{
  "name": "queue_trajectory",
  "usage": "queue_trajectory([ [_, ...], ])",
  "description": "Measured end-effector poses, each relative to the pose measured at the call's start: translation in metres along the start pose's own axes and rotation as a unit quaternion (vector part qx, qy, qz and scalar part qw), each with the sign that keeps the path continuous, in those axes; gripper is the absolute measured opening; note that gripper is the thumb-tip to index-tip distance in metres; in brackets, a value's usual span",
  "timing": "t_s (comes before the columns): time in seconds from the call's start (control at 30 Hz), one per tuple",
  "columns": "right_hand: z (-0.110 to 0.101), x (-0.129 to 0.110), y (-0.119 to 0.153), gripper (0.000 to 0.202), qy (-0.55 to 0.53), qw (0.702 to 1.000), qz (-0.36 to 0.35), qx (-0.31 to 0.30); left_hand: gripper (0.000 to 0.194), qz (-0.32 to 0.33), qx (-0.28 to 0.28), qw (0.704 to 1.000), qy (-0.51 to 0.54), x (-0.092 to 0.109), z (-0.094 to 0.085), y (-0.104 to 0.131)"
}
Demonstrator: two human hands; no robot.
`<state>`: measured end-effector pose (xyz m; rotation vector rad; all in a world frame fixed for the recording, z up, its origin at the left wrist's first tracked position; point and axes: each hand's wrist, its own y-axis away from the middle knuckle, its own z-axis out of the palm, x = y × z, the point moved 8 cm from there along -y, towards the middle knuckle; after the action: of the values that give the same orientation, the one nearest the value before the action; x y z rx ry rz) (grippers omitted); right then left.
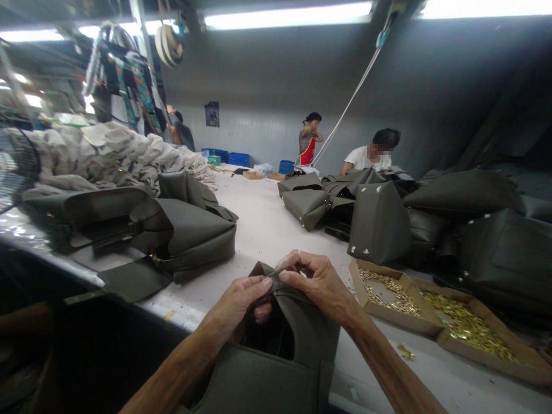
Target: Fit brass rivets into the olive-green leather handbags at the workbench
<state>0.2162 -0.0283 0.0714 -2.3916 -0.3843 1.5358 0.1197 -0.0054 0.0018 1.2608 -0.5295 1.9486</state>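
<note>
A dark olive handbag (267,374) stands at the table's near edge, its opening facing me. My left hand (245,299) pinches the bag's upper edge between thumb and fingers, some fingertips inside the opening. Close beside it, my right hand (313,279) grips the same edge from above, thumb and forefinger pressed together. Whether a small part sits between those fingertips cannot be made out. To the right are a cardboard tray (360,287) of small gold-coloured metal pieces and a second cardboard tray (444,339) of yellowish brass pieces.
Several olive bags (202,230) lie on the left of the white table (259,207); more bags (379,224) crowd the right. Pale cloth bundles (121,149) are heaped at back left. Two co-workers (366,158) (307,144) are across the table. Loose brass pieces (405,352) lie near the trays.
</note>
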Motion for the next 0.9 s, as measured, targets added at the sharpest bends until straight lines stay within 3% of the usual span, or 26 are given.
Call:
queue_trajectory([
  [0.13, 0.001, -0.001, -0.003, 0.025, 0.022, 0.999, 0.008, -0.027, 0.047, -0.001, 0.001, 1.0, -0.006, 0.001, 0.0, 0.0],
  [0.33, 0.001, 0.001, -0.01, 0.025, 0.053, 0.998, 0.024, -0.019, 0.047, -0.005, 0.01, 1.0, -0.007, 0.001, -0.001, 0.0],
  [0.67, 0.004, 0.016, -0.004, 0.026, 0.068, 0.99, 0.07, 0.1, 0.046, -0.012, 0.021, 0.999, 0.022, -0.011, -0.006, -0.002],
  [0.9, 0.004, 0.007, 0.001, 0.018, -0.03, 0.999, 0.029, 0.007, 0.047, -0.002, 0.02, 1.0, 0.014, -0.008, -0.006, 0.0],
])
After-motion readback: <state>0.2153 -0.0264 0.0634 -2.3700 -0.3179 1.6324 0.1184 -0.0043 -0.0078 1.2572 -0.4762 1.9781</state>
